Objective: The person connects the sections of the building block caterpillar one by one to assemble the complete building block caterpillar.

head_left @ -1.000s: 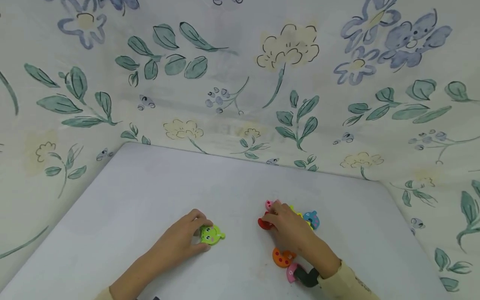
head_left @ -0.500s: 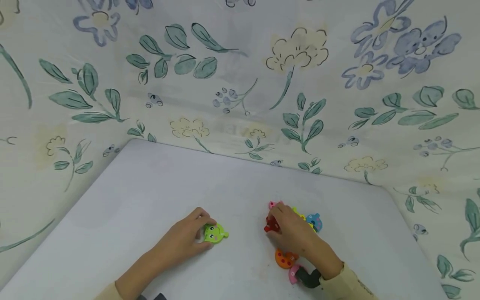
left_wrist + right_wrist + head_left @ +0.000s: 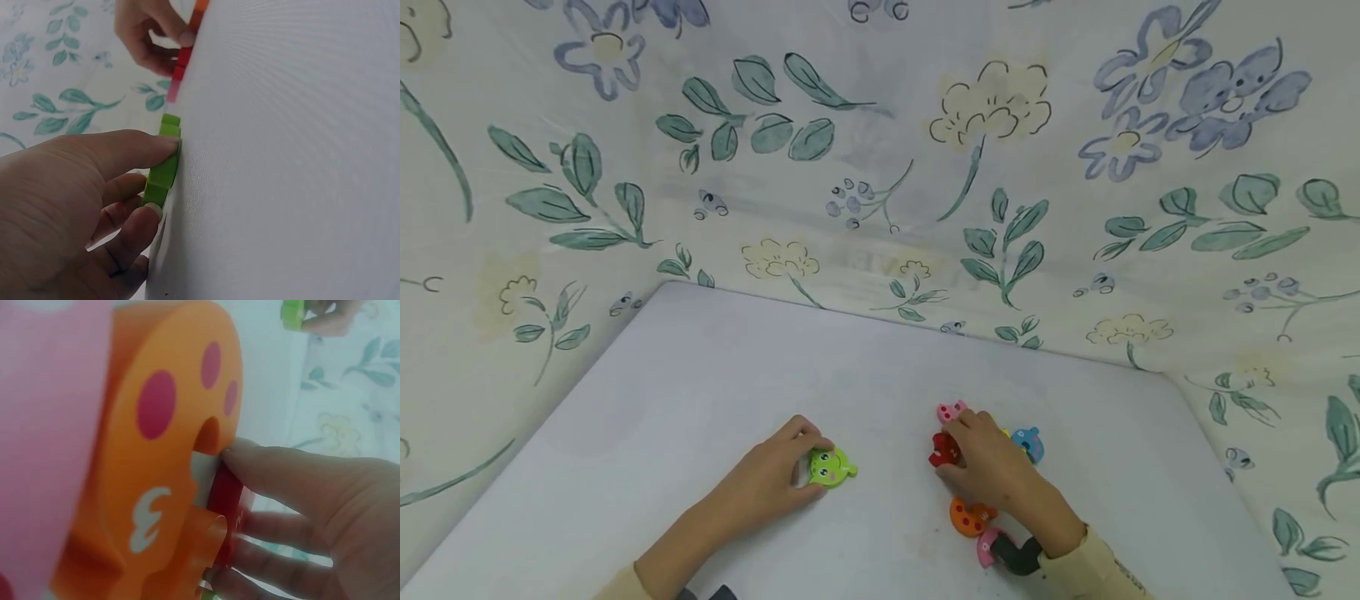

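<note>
My left hand (image 3: pixel 767 475) pinches a flat light-green toy piece (image 3: pixel 830 468) with a smiling animal face and a knob at its right end. In the left wrist view, thumb and fingertips grip the green piece's sides as it stands low over the white surface. My right hand (image 3: pixel 996 467) holds a curved red puzzle piece (image 3: pixel 945 450) marked with a number 2. In the right wrist view, that red piece is mostly hidden behind a spotted orange piece (image 3: pixel 144 456) marked 3. A pink piece (image 3: pixel 951 412) with red dots lies just beyond my right fingers.
A blue piece (image 3: pixel 1028 444) lies right of my right hand, with a bit of yellow beside it, mostly covered. Nearer me is another pink piece (image 3: pixel 987 547), partly behind a black object (image 3: pixel 1017 557) by the right sleeve. A flower-patterned cloth (image 3: pixel 865 208) rises behind the white tabletop (image 3: pixel 737 358).
My right fingers have taken hold of the red piece and turned it, so its number 2 now shows. The left hand keeps its grip on the green piece. The head view has shifted slightly.
</note>
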Demonstrator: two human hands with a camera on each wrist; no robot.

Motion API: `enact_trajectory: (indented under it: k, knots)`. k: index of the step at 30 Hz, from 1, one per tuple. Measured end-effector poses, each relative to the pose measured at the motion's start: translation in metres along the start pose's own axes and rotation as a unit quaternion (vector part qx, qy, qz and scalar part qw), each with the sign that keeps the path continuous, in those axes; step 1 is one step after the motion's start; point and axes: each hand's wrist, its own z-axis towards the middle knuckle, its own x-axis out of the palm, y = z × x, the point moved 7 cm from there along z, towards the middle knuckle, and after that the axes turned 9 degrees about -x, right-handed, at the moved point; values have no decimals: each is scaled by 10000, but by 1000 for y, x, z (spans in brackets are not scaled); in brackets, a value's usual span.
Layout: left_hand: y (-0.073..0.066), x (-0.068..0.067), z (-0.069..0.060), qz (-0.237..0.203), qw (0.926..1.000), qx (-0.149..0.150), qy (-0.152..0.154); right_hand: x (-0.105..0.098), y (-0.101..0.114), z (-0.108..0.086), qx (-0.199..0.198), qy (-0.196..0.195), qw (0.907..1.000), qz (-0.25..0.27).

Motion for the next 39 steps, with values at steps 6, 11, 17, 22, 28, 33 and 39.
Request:
enact_trajectory:
  k: [6,11,17,22,28,33,39]
  knots:
    - [0,-1,0,-56,10000,7,-7,0,2,-2,-124,-54,9999,77]
    - [1,1,0,-39,10000,23,12,-2,3,-3,-172,-31,9998,97]
    - [2,1,0,1,10000,-4,30,-1,4,-4,-200,9,9995,233]
    - [2,-1,-1,9,10000,-31,15,-1,5,-3,-204,70,9994,274]
    - [2,0,0,-28,10000,49,24,-1,5,-2,-149,129,9996,204]
    - [2,1,2,-28,9999,117,29,-1,3,-3,-134,165,9996,210]
    - [4,2,2,-129,9999,35,55,-1,4,-4,-184,161,9994,226]
